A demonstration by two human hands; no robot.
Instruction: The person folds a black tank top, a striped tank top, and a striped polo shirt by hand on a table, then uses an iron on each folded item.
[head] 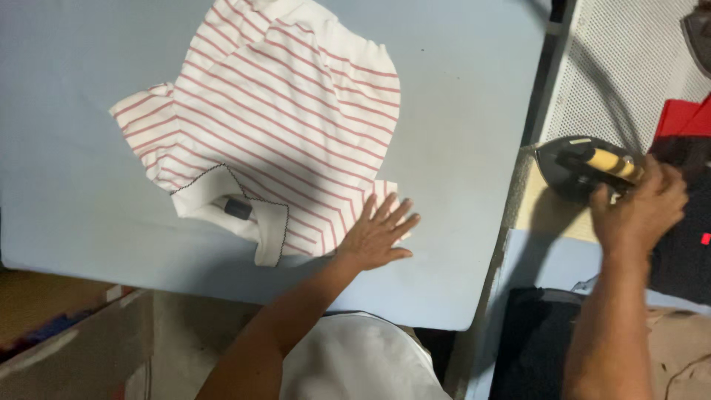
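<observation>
While it lies spread and somewhat rumpled across the middle of the pale blue ironing board (89, 185), the white shirt with thin red stripes (289, 118) has its plain white collar (252, 222) turned toward the person, a small dark label showing inside the neck opening and dark stitching running along the collar edge. One short sleeve sticks out at the shirt's left side, and the lower right corner of the fabric sits under the left hand (376, 235), which is pressed flat on it with fingers straight and fanned apart, gripping nothing. Off the board's right edge, the right hand (638, 211) is closed around the yellow handle of a dark iron (574, 169), whose pointed nose aims toward the board; the iron rests on a tan pad (537, 207) just beside the board. Behind the iron stands a white perforated surface (622, 67), and a dark cord curves over it. To the far right lie red and dark pieces of cloth (685, 118), partly cut off by the frame. At the bottom left, below the board, a brown cardboard box (74, 355) shows in shadow.
</observation>
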